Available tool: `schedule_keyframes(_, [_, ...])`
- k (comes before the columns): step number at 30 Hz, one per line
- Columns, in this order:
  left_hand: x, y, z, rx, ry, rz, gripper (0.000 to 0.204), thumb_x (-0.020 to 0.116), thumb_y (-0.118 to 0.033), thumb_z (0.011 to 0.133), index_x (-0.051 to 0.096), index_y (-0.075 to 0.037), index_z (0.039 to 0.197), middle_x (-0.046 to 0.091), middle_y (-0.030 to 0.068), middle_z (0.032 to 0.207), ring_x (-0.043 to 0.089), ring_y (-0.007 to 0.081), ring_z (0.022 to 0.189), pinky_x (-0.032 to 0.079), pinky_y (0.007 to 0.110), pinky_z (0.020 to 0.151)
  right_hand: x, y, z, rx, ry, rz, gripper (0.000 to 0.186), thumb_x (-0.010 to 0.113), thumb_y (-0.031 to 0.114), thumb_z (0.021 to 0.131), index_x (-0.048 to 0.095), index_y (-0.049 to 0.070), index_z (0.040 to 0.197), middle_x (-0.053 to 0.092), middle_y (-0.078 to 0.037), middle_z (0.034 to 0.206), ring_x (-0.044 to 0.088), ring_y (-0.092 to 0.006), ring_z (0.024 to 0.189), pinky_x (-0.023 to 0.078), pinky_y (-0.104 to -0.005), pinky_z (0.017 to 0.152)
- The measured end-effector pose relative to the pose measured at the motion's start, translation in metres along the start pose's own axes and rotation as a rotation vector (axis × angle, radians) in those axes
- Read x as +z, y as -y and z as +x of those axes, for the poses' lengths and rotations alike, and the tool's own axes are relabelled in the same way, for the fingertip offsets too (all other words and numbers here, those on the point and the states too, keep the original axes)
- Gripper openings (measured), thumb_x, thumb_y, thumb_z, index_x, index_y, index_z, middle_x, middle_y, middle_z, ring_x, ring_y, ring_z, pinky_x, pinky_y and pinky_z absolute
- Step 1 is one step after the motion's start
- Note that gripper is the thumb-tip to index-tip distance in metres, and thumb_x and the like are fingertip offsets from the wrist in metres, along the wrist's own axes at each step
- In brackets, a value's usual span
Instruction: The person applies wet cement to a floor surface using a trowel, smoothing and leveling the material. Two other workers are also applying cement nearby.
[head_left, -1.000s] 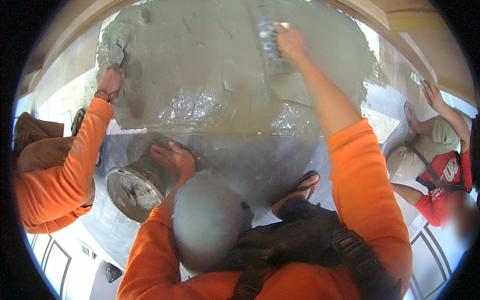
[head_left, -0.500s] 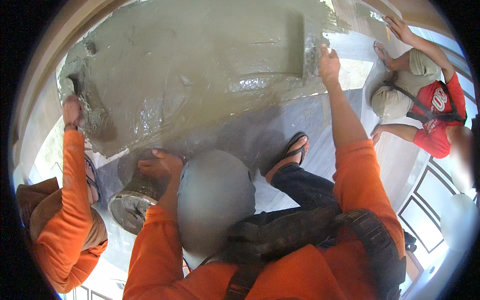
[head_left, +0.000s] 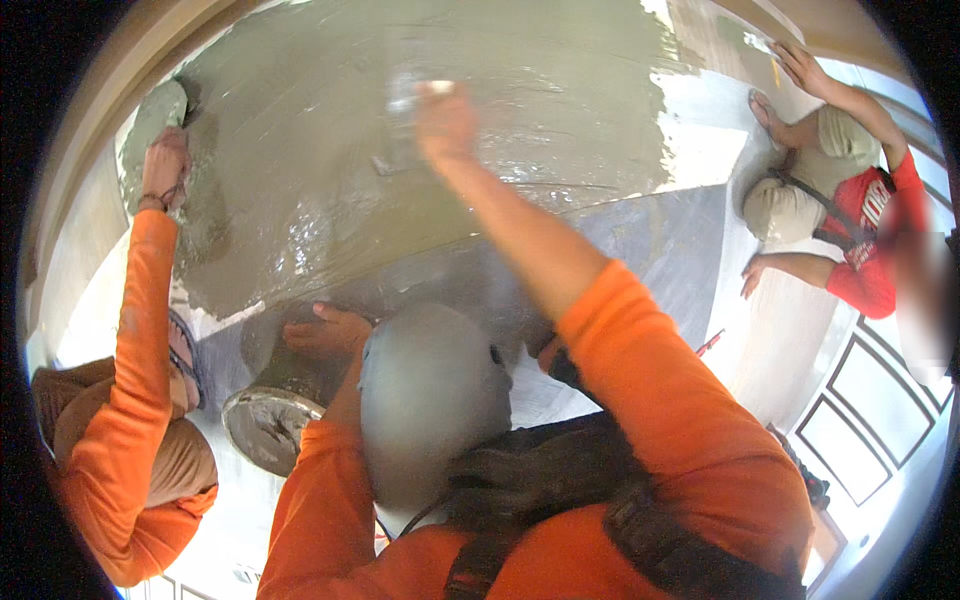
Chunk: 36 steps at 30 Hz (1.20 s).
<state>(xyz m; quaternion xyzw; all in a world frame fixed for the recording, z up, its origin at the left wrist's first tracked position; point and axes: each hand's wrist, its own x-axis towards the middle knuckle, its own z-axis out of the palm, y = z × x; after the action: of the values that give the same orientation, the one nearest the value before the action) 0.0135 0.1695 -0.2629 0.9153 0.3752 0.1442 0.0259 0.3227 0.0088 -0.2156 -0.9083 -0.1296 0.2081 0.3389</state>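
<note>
My right hand (head_left: 447, 125), blurred by motion, grips a notched-looking trowel (head_left: 405, 105) with a pale handle over a broad layer of wet grey mortar (head_left: 290, 150) spread across the upper middle. The trowel's blade is too smeared to make out clearly. My left hand (head_left: 325, 330) lies low with fingers apart, just below the mortar's near edge, beside a dirty bucket (head_left: 272, 430) with mortar residue inside. A large grey rounded shape (head_left: 425, 400), too blurred to name, sits between my arms and hides part of my left arm.
At left, an orange-sleeved co-worker's hand (head_left: 165, 160) holds a round-bladed trowel (head_left: 160, 105) on the mortar. At right, a co-worker in red (head_left: 870, 270) sits low, one hand raised near a pale smear. Curved pale wood edging (head_left: 130, 75) runs along the top left.
My right hand and trowel have swept left from the mortar's right side to its middle. The left co-worker's trowel has moved up. My right foot is now mostly hidden behind my arm.
</note>
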Motion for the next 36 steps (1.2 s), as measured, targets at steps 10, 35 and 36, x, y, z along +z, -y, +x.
schedule_keyframes(10, [-0.044, 0.189, 0.151, 0.392, 0.435, 0.19, 0.012, 0.064, -0.009, 0.073, 0.068, 0.001, 0.077, 0.07, 0.0175, 0.097, 0.064, 0.0354, 0.114, 0.054, 0.042, 0.095, -0.112, -0.019, 0.013, -0.027, -0.066, -0.054, 0.048, 0.053, 0.043, 0.107, 0.059, 0.0, 0.128, 0.067, -0.019, 0.099, 0.065, -0.0307, 0.091, 0.051, -0.0461, 0.083])
schedule_keyframes(35, [-0.019, 0.232, 0.193, 0.326, 0.442, 0.216, 0.016, 0.064, -0.009, 0.078, 0.073, -0.005, 0.091, 0.071, 0.015, 0.102, 0.069, 0.0367, 0.101, 0.056, 0.046, 0.089, -0.106, -0.083, 0.001, 0.385, -0.117, 0.355, 0.05, 0.058, 0.053, 0.103, 0.06, 0.006, 0.121, 0.047, -0.002, 0.072, 0.05, -0.0155, 0.055, 0.043, -0.0358, 0.044])
schedule_keyframes(36, [-0.019, 0.225, 0.19, 0.32, 0.439, 0.204, 0.017, 0.064, -0.009, 0.079, 0.073, -0.005, 0.092, 0.071, 0.0151, 0.103, 0.069, 0.0367, 0.101, 0.056, 0.046, 0.089, -0.086, -0.098, 0.004, 0.266, -0.109, 0.23, 0.053, 0.057, 0.053, 0.104, 0.06, 0.003, 0.119, 0.053, -0.005, 0.075, 0.054, -0.0202, 0.057, 0.046, -0.0395, 0.048])
